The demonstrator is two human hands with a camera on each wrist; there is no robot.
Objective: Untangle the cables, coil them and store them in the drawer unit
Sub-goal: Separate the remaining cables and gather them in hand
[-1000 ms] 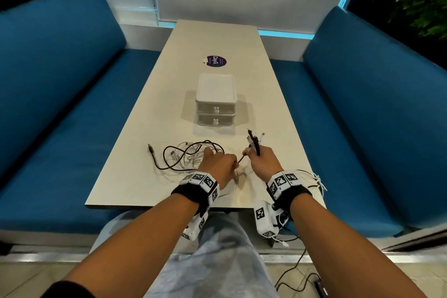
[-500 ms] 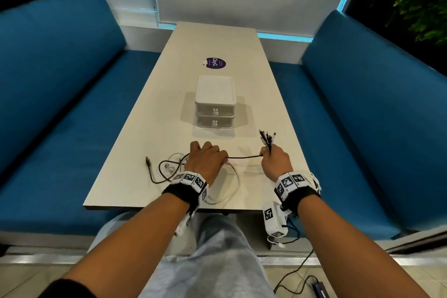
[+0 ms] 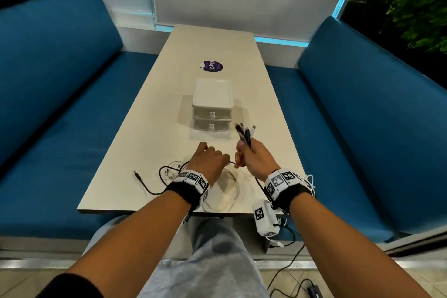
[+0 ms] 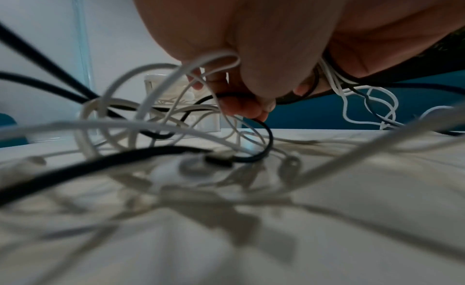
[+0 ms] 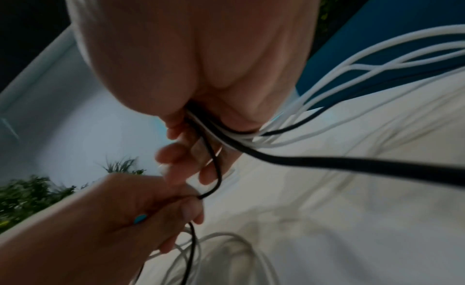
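Head view: the step is untangling. The right hand [image 3: 254, 157] grips a bundle of plugs [image 3: 244, 133] upright; the left hand [image 3: 208, 161] pinches a black cable [image 3: 231, 162] over the tangle [image 3: 174, 172] on the table [image 3: 154, 128], near the closed drawer unit [image 3: 212, 105].

Left wrist: fingers [image 4: 247, 108] curl round the black cable.

Right wrist: the grip clamps several cables [image 5: 226, 138]. Next, probably, the black cable must slide free without snagging.
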